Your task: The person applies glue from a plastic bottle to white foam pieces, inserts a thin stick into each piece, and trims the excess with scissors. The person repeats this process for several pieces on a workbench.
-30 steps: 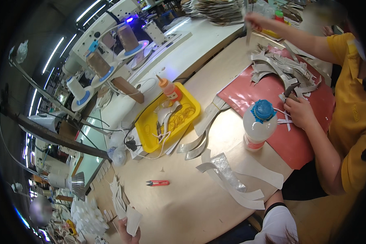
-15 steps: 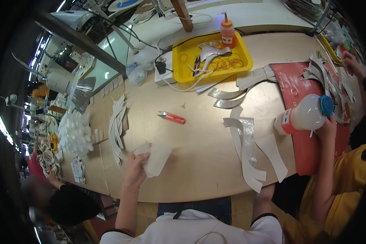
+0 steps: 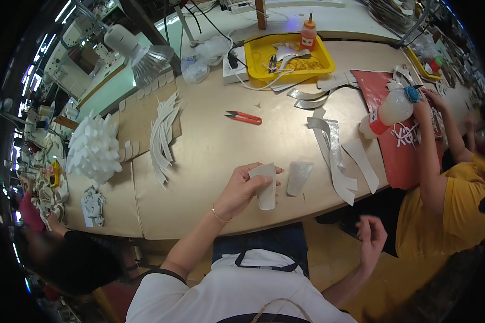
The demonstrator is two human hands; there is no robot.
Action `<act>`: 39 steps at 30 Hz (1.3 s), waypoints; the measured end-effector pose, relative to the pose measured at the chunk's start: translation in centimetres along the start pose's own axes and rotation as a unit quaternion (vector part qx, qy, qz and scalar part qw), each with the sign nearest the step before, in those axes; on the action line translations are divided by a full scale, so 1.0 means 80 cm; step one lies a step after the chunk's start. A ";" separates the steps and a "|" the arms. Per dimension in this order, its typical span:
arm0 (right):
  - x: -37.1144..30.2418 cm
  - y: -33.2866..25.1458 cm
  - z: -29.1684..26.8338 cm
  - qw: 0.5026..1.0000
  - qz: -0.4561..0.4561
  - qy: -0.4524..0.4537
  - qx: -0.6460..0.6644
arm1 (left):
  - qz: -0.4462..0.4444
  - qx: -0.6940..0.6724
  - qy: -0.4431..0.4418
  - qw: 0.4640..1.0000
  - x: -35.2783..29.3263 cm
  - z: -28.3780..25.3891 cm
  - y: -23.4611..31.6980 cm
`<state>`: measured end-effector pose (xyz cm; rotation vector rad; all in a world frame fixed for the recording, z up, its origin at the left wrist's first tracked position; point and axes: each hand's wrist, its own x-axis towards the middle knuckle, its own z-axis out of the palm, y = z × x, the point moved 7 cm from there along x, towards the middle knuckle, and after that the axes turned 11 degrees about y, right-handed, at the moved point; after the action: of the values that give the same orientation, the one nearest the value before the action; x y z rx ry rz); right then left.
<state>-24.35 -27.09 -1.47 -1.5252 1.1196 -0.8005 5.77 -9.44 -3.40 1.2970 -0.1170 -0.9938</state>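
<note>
Pinching a pale piece [image 3: 264,197] in left hand [image 3: 238,189] near front edge of surface [image 3: 210,161], second piece [image 3: 300,177] flat just beside, right hand [image 3: 371,238] beyond that edge, half-curled, cannot tell if closed, snips [image 3: 246,118] farther in.

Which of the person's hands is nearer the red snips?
Left. The left hand is below the red snips in the picture; the right hand is farther, lower and to the right, past the near edge of the table.

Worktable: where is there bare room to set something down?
The patch between the white strips, red snips and left hand is bare; so is one between the snips, grey strips and loose pale piece. Crowded: the yellow tray and the red sheet.
</note>
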 end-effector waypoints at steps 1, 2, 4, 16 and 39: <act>0.007 -0.031 0.032 0.997 -0.073 -0.006 -0.030 | 0.019 -0.008 -0.025 0.999 -0.004 0.002 0.000; 0.013 -0.055 0.065 0.991 -0.115 -0.051 -0.055 | 0.025 0.023 0.004 0.999 -0.004 -0.008 -0.003; 0.025 -0.082 0.132 0.950 -0.229 -0.119 -0.177 | 0.048 0.069 0.024 0.996 -0.002 -0.028 -0.008; 0.084 -0.019 0.235 0.930 -0.141 -0.144 -0.306 | 0.342 0.333 0.249 0.843 -0.022 -0.104 0.009; 0.021 -0.094 0.298 0.940 0.013 -0.342 -0.004 | 0.366 0.465 0.236 0.771 -0.084 -0.067 -0.025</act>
<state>-0.33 -20.19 -0.11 -1.6077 0.6167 -0.1979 3.78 -0.90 -3.83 2.1153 -0.7401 0.1727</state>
